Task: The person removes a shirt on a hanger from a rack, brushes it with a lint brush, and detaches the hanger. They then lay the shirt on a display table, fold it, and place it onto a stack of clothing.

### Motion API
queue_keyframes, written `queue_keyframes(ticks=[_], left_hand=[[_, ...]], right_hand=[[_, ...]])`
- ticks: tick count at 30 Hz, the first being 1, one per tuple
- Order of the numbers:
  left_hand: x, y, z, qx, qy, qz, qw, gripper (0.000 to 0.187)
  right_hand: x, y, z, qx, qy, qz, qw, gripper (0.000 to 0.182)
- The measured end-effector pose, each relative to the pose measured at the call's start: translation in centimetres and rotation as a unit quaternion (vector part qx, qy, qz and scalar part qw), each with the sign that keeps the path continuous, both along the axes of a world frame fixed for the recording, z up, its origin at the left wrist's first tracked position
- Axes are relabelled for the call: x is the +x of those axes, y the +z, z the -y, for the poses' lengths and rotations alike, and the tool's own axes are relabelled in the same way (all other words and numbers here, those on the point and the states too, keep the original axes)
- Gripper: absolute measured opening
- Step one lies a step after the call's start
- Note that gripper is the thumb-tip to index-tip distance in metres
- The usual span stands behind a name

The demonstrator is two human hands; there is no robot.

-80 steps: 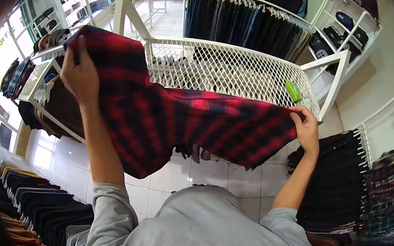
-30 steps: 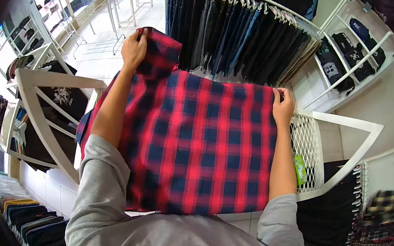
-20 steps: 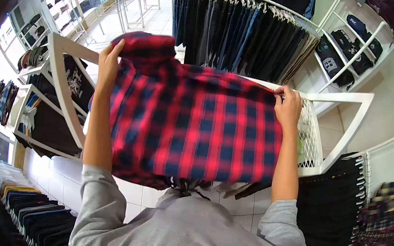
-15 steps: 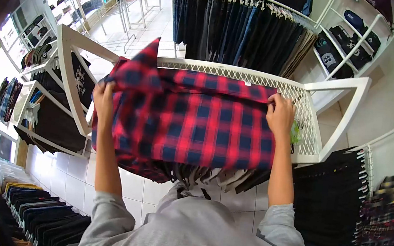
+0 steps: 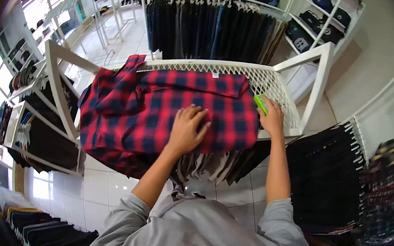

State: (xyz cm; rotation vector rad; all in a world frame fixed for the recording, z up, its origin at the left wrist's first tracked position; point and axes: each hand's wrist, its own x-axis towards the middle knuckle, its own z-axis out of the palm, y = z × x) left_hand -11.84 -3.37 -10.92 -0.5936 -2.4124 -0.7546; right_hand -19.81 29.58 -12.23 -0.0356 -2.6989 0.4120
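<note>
A red and navy plaid shirt (image 5: 169,115) lies partly folded across a white mesh-topped rack (image 5: 284,96), its lower edge hanging over the near side. One sleeve is bunched at the left, and a small white label (image 5: 215,75) shows near the far edge. My left hand (image 5: 189,129) rests on the middle of the cloth, palm down with fingers spread. Just past the shirt's right edge, my right hand (image 5: 272,119) grips a small bright green object (image 5: 260,104); its kind is not clear, as the fingers cover part of it.
Garments hang beneath the rack, whose angled white end frames (image 5: 318,87) rise at both sides. Beyond it stands a rail of dark trousers (image 5: 211,28). Caps (image 5: 320,23) fill shelves at the back right. Black clothes (image 5: 326,175) hang at the right.
My left hand has left the shirt's left end and moved right onto its middle. The right hand has let go of the shirt's right corner and taken hold of the green object.
</note>
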Motion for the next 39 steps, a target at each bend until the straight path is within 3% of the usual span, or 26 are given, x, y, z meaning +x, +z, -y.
queue_keyframes(ticks=[3, 7, 9, 10, 11, 13, 17, 20, 22, 23, 25, 26, 28, 29, 30, 31, 32, 33, 35, 36, 39], left_hand=[[-0.5, -1.6, -2.9, -0.014, -0.038, 0.053, 0.998, 0.044], [-0.5, -1.9, -3.2, -0.047, 0.008, 0.059, 0.997, 0.047], [-0.8, -2.0, -2.7, -0.025, -0.012, 0.033, 0.999, 0.044], [-1.1, -1.8, -2.1, -0.024, -0.003, 0.036, 0.999, 0.044], [-1.9, -1.2, -1.3, 0.026, -0.042, 0.094, 0.994, 0.041], [-3.4, 0.9, 0.3, 0.126, -0.074, 0.148, 0.978, 0.035], [-10.7, 3.1, 7.3, 0.005, 0.039, 0.023, 0.999, 0.026], [-15.8, 4.2, 14.1, -0.151, 0.13, 0.051, 0.979, 0.026], [-18.5, 1.9, 19.2, -0.259, 0.173, 0.079, 0.947, 0.031], [-18.2, 1.9, 20.7, -0.305, 0.173, 0.085, 0.933, 0.037], [-17.6, 2.2, 22.4, -0.332, 0.161, 0.102, 0.924, 0.042], [-17.5, 2.6, 22.6, -0.331, 0.161, 0.103, 0.924, 0.042], [-17.0, 3.6, 22.6, -0.349, 0.155, 0.109, 0.917, 0.041], [-17.3, 2.9, 23.0, -0.349, 0.153, 0.11, 0.918, 0.041], [-17.6, 1.9, 23.8, -0.32, 0.136, 0.061, 0.936, 0.04], [-17.6, 1.8, 24.1, -0.29, 0.119, 0.01, 0.95, 0.041], [-17.7, 1.8, 24.7, -0.28, 0.103, -0.053, 0.953, 0.036], [-17.4, 2.4, 24.6, -0.281, 0.101, -0.055, 0.953, 0.036], [-16.3, 3.8, 23.9, -0.203, 0.167, -0.056, 0.963, 0.033], [-15.3, 5.3, 23.0, -0.176, 0.167, -0.178, 0.954, 0.033], [-13.4, 9.8, 21.5, -0.17, 0.211, -0.227, 0.935, 0.038]], right_hand=[[-0.8, -0.8, -2.6, 0.002, -0.027, -0.048, 0.998, 0.06], [-1.5, -1.1, -4.5, -0.028, -0.093, -0.005, 0.995, 0.059], [-1.2, -0.5, -3.4, 0.171, -0.147, -0.107, 0.968, 0.056], [-1.5, 0.1, -1.9, 0.156, -0.136, -0.18, 0.962, 0.049], [-2.0, 0.6, -0.3, 0.155, -0.127, -0.179, 0.963, 0.049], [-3.4, 1.8, 3.1, 0.02, 0.008, -0.155, 0.988, 0.042], [-9.9, 1.4, 7.6, -0.021, 0.146, -0.131, 0.98, 0.036], [-13.9, 1.1, 7.6, 0.034, 0.128, -0.024, 0.991, 0.049], [-14.9, 1.7, 7.1, 0.072, 0.107, 0.066, 0.989, 0.064], [-14.6, 2.1, 6.8, 0.07, 0.128, 0.046, 0.988, 0.059], [-14.3, 4.3, 7.0, 0.071, 0.131, 0.162, 0.976, 0.05], [-14.5, 4.0, 6.9, 0.071, 0.131, 0.163, 0.975, 0.05], [-13.8, 3.0, 6.6, -0.052, 0.131, 0.032, 0.99, 0.038], [-13.7, 2.8, 6.4, -0.051, 0.128, 0.033, 0.99, 0.038], [-13.3, 3.2, 6.5, -0.239, 0.129, 0.055, 0.961, 0.035], [-12.6, 4.1, 6.9, -0.418, 0.125, 0.073, 0.897, 0.033], [-11.6, 4.5, 7.7, -0.469, 0.098, 0.021, 0.878, 0.032], [-11.1, 4.6, 8.3, -0.47, 0.096, 0.019, 0.877, 0.032], [-10.3, 4.3, 8.6, -0.375, 0.017, -0.101, 0.921, 0.036], [-10.3, 3.6, 8.5, -0.284, -0.026, -0.136, 0.949, 0.04], [-8.8, 6.2, 9.8, -0.217, -0.07, -0.211, 0.95, 0.036]])
